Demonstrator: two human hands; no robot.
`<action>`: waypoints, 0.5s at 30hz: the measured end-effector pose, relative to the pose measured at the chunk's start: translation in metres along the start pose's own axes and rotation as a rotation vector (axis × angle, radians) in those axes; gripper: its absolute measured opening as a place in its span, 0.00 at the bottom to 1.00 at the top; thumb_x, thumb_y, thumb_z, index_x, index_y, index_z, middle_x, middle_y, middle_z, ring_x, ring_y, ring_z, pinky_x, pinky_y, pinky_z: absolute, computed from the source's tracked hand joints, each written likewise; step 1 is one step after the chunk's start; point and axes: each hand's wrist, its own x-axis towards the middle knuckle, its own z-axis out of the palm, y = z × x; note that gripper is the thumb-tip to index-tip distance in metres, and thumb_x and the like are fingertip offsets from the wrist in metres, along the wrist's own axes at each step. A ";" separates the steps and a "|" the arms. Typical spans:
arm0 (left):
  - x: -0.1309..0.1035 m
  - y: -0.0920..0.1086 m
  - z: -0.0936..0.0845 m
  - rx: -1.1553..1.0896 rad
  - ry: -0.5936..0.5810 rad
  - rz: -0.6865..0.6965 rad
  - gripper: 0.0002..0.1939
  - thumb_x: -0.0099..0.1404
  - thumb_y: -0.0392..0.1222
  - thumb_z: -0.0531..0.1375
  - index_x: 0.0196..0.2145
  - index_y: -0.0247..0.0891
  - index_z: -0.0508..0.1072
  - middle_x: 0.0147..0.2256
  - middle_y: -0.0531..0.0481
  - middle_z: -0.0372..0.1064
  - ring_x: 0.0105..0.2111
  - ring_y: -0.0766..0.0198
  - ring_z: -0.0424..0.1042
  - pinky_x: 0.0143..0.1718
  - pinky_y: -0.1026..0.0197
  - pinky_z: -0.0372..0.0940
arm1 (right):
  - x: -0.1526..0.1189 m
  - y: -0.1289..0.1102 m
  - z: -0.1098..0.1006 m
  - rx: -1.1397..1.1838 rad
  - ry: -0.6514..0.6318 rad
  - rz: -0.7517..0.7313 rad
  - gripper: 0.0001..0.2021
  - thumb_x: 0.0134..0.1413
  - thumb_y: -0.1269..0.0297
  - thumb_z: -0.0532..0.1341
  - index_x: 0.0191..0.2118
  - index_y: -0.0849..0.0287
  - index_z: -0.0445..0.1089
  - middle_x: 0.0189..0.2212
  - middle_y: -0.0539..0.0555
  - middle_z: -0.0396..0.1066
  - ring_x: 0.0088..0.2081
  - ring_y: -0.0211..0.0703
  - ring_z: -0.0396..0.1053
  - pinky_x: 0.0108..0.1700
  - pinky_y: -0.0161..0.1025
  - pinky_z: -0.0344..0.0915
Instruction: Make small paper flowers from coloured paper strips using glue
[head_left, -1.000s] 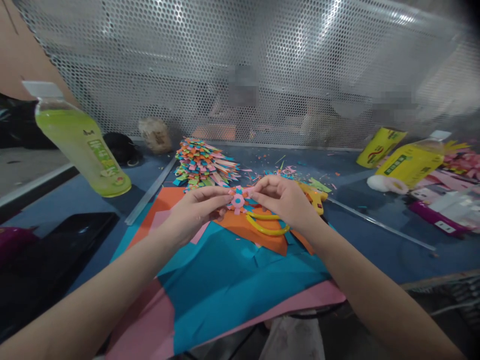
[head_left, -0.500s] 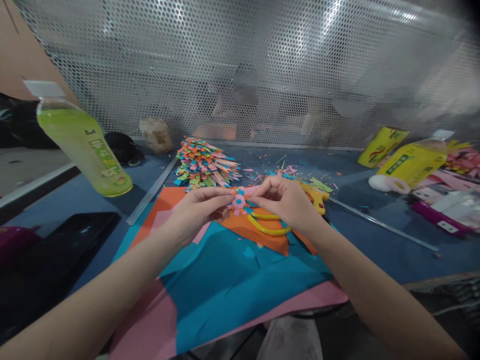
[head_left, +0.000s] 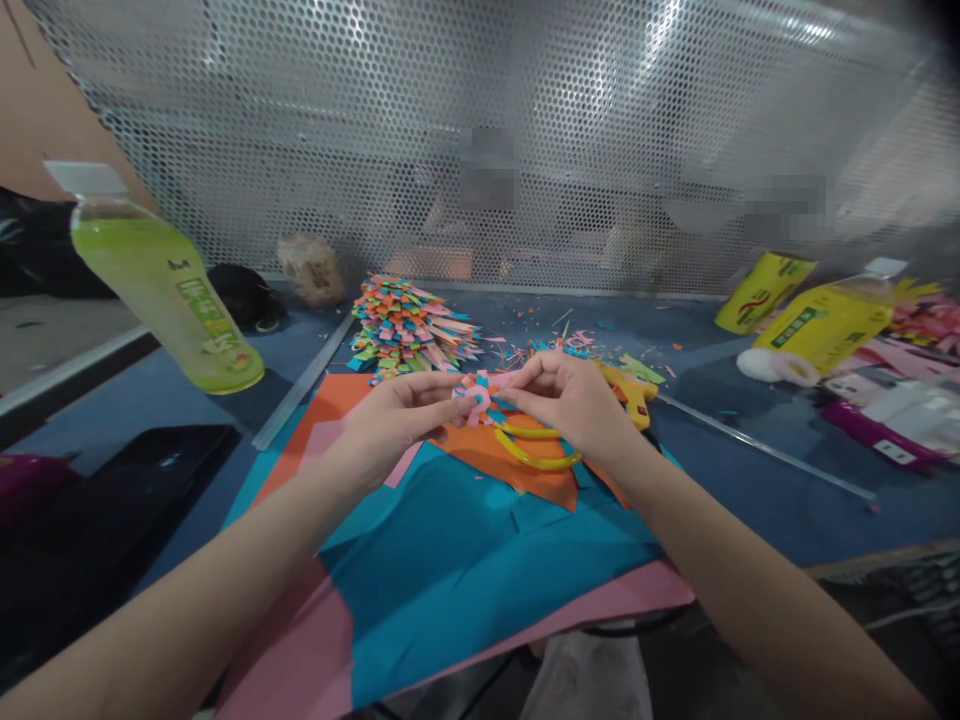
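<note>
Between my two hands is a small paper flower (head_left: 474, 398) in pink, blue and orange. My left hand (head_left: 401, 415) pinches its left side with thumb and fingers. On its right edge, my right hand (head_left: 562, 400) is closed in a pinch at the petals. Yellow-handled scissors (head_left: 536, 460) lie under the right hand, their blades mostly hidden. Beneath both hands spread overlapping sheets of orange paper (head_left: 517, 468), blue paper (head_left: 450, 570) and pink paper (head_left: 292, 640). A pile of fringed multicoloured paper strips (head_left: 409, 325) stands just beyond the left hand.
A green drink bottle (head_left: 169, 290) and a dark phone (head_left: 161, 480) are at left. A yellow glue gun (head_left: 636, 395) lies beyond my right hand, with a clear stick (head_left: 772, 450) beside it. Another bottle (head_left: 832, 315) stands at right. A perforated metal panel (head_left: 525, 120) closes the back.
The paper flower has turned and shifted slightly left, and my left thumb now covers more of its centre. Both hands otherwise stay in place.
</note>
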 end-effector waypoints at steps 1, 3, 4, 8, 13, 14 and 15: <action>0.000 0.000 0.000 0.015 0.002 0.011 0.14 0.47 0.45 0.65 0.32 0.37 0.74 0.26 0.50 0.72 0.24 0.70 0.68 0.22 0.70 0.61 | 0.000 -0.001 0.000 0.019 -0.003 0.008 0.09 0.39 0.65 0.63 0.23 0.58 0.61 0.25 0.51 0.72 0.28 0.37 0.70 0.31 0.37 0.68; 0.000 0.000 0.001 0.031 0.017 0.021 0.13 0.47 0.45 0.65 0.30 0.36 0.74 0.25 0.51 0.71 0.23 0.71 0.67 0.21 0.70 0.60 | 0.000 -0.002 0.001 0.045 0.001 0.017 0.10 0.38 0.65 0.64 0.24 0.58 0.60 0.25 0.51 0.71 0.28 0.38 0.70 0.31 0.37 0.68; 0.000 0.000 0.001 0.032 0.025 0.023 0.13 0.47 0.45 0.65 0.30 0.36 0.74 0.25 0.51 0.71 0.23 0.71 0.67 0.21 0.70 0.60 | 0.000 -0.002 0.001 0.050 0.005 0.018 0.10 0.38 0.66 0.64 0.24 0.58 0.60 0.25 0.51 0.71 0.28 0.38 0.70 0.32 0.38 0.68; 0.000 0.001 0.001 0.021 0.035 0.019 0.12 0.47 0.45 0.65 0.29 0.37 0.74 0.24 0.52 0.70 0.23 0.71 0.67 0.20 0.71 0.60 | -0.001 -0.002 0.002 0.043 0.000 0.011 0.12 0.37 0.65 0.65 0.24 0.58 0.58 0.25 0.51 0.70 0.28 0.38 0.70 0.31 0.38 0.67; 0.000 -0.001 -0.001 0.007 0.046 0.017 0.12 0.46 0.43 0.66 0.30 0.37 0.75 0.26 0.51 0.71 0.24 0.72 0.67 0.22 0.71 0.61 | -0.001 0.002 0.002 0.044 -0.045 0.008 0.13 0.38 0.64 0.64 0.26 0.58 0.57 0.25 0.49 0.68 0.29 0.38 0.70 0.32 0.37 0.67; 0.000 -0.001 -0.001 -0.002 0.044 0.016 0.12 0.46 0.43 0.66 0.30 0.37 0.75 0.26 0.51 0.71 0.24 0.72 0.67 0.23 0.70 0.61 | -0.001 0.002 0.003 0.044 -0.059 0.018 0.13 0.38 0.64 0.64 0.26 0.57 0.57 0.25 0.49 0.68 0.30 0.38 0.70 0.33 0.37 0.67; 0.000 -0.001 0.000 -0.014 0.043 0.015 0.12 0.46 0.42 0.66 0.31 0.37 0.75 0.26 0.51 0.72 0.24 0.72 0.67 0.24 0.70 0.62 | -0.001 0.001 0.003 0.042 -0.074 0.036 0.12 0.38 0.64 0.63 0.26 0.57 0.57 0.26 0.49 0.69 0.31 0.39 0.71 0.33 0.37 0.67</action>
